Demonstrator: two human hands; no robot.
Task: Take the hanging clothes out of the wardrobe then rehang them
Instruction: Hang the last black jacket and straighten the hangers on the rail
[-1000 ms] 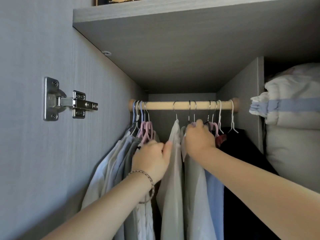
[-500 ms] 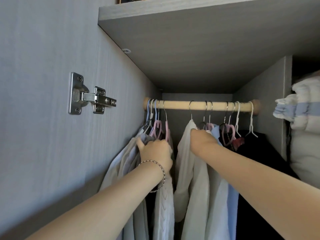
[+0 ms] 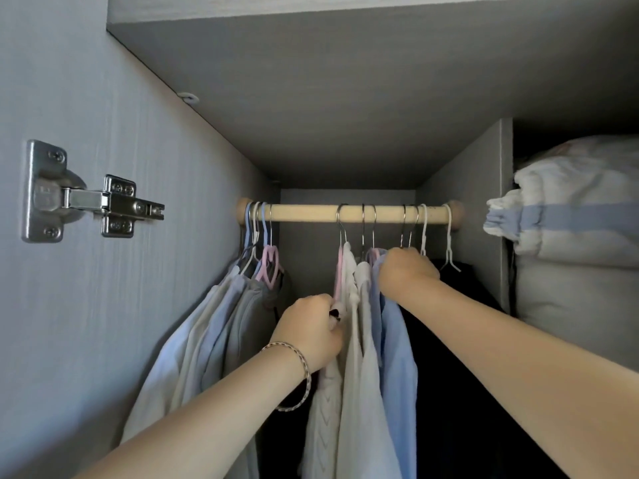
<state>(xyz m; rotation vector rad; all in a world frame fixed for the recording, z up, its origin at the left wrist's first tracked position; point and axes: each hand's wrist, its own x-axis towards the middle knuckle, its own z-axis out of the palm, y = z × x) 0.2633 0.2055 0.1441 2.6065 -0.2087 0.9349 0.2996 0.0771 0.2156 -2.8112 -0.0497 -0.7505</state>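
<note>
- Now the white knit garment (image 3: pixel 325 426), hanging midway along the rail (image 3: pixel 311 213), is being gripped by the curled left hand (image 3: pixel 311 328).
- Just right, the blue shirt (image 3: pixel 397 340) is being clutched at its collar by the fisted right hand (image 3: pixel 404 271).

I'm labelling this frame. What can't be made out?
Head view:
Right hand: knuckles hide its fingertips, so its grip at the blue shirt collar is unclear.
Left hand: curled fingers cover what it pinches of the white top.
Dark clothes, right: too shadowed to count.
Hems: cut by the bottom edge.
</note>
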